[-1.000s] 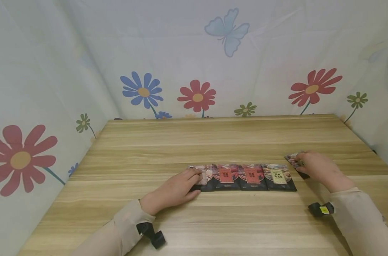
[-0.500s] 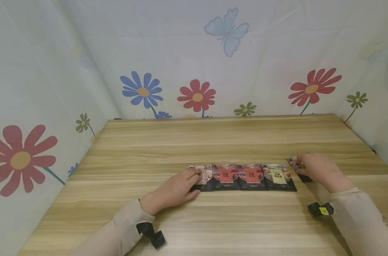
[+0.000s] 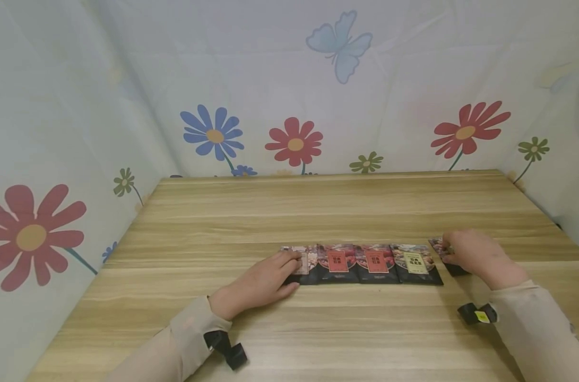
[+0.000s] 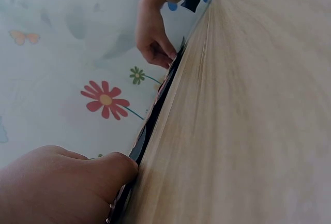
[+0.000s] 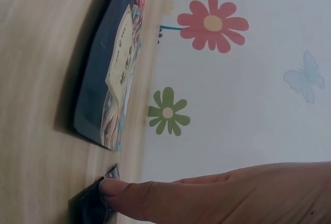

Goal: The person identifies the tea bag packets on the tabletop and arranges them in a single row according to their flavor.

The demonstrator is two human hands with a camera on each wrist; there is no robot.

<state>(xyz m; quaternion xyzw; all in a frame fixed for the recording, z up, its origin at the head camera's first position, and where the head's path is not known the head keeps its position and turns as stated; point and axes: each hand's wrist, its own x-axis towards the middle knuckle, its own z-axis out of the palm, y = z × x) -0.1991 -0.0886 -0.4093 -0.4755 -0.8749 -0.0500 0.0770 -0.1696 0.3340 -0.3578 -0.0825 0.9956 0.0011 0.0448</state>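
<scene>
In the head view, a row of flat tea sachets lies side by side on the table. My left hand (image 3: 258,278) rests with its fingers laid over the leftmost, pale-labelled sachet (image 3: 311,263), partly covering it. To its right come two red-labelled sachets (image 3: 338,262) and a yellow-labelled sachet (image 3: 416,264). My right hand (image 3: 477,257) pinches another dark tea sachet (image 3: 455,269) just past the right end of the row, hiding most of its front. In the right wrist view, the thumb (image 5: 116,187) presses on that sachet, with a narrow gap between it and the row.
The wood-grain table (image 3: 318,212) reaches back to a white curtain (image 3: 251,63) printed with flowers and a butterfly. The curtain also hangs along both sides. A black wrist camera (image 3: 227,350) sits on each sleeve, low over the table.
My right hand has shifted the sachet slightly right and toward me, beside the end of the row. The left hand and the row have stayed put.
</scene>
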